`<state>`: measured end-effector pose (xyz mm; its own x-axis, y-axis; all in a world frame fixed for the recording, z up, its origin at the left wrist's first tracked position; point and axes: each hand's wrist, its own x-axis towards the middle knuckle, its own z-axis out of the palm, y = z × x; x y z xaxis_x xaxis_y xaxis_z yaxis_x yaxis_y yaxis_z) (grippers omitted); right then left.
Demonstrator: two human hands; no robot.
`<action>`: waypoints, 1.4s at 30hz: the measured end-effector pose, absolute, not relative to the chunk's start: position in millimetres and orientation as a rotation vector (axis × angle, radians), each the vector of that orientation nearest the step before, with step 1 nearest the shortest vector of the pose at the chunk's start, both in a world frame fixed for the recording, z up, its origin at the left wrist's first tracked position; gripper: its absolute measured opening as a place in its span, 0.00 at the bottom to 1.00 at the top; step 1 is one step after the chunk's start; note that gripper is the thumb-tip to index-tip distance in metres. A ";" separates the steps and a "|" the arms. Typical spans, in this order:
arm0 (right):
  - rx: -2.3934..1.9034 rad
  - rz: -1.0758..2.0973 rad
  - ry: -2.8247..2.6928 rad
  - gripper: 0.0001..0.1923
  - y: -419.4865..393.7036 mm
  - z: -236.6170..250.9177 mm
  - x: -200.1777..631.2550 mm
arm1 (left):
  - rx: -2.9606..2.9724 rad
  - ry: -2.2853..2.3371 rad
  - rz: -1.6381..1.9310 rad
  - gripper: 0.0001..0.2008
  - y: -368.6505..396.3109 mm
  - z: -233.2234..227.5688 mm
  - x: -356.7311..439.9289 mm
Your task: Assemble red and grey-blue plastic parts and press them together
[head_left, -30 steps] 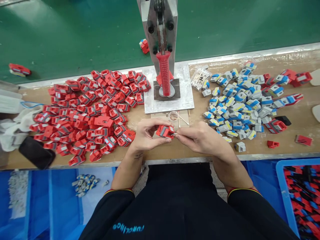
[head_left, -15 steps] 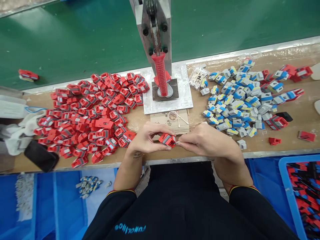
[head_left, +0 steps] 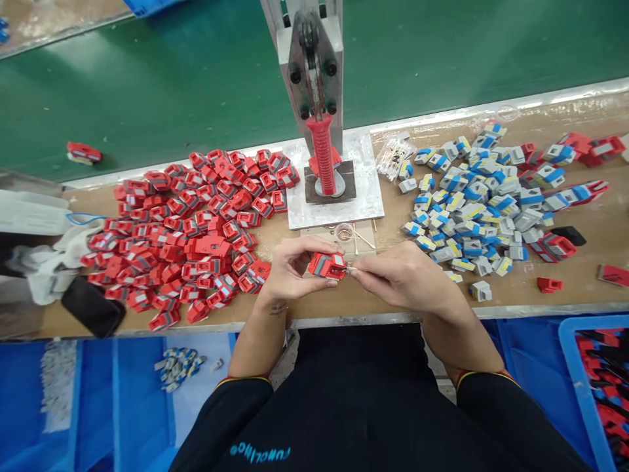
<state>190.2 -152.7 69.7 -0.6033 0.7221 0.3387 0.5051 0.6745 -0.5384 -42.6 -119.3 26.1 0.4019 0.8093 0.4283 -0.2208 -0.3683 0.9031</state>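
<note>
While the person's forearms reach in from the near edge, both hands meet at the near middle of a wooden workbench (head_left: 344,301). The left hand (head_left: 289,269) is closed around a small red and grey part (head_left: 328,265), thumb below and fingers curled over its top. The right hand (head_left: 403,275) pinches something tiny and pale at the part's right end; it is too small to make out, and the fingertips hide where it meets the part.

To the left lies a wide heap of red parts (head_left: 191,229). To the right lies a heap of grey, blue and yellow parts (head_left: 481,203), with a few red ones mixed in at its far right. Beyond the hands stands a hand press (head_left: 314,78) with a red handle (head_left: 322,154) on a metal base plate (head_left: 339,196); its top is cut off by the frame. Just beyond the hands, a small clear dish (head_left: 344,231) sits on the bench, its contents unclear.

A dark phone-like object (head_left: 93,307) lies at the near left. Blue bins (head_left: 574,367) below the bench are partly cut off. The green belt (head_left: 171,85) runs along the far side.
</note>
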 end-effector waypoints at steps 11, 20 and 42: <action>-0.939 0.638 -2.278 0.20 -151.4 72.0 186.8 | 1.605 0.574 1.213 0.21 -120.3 27.5 -42.0; -1.002 0.644 -2.321 0.22 -153.9 70.2 186.7 | 1.641 0.522 1.234 0.23 -119.2 27.4 -41.4; -0.953 0.841 -2.478 0.21 -155.9 77.0 192.9 | 1.752 0.448 0.924 0.20 -116.1 34.3 -48.2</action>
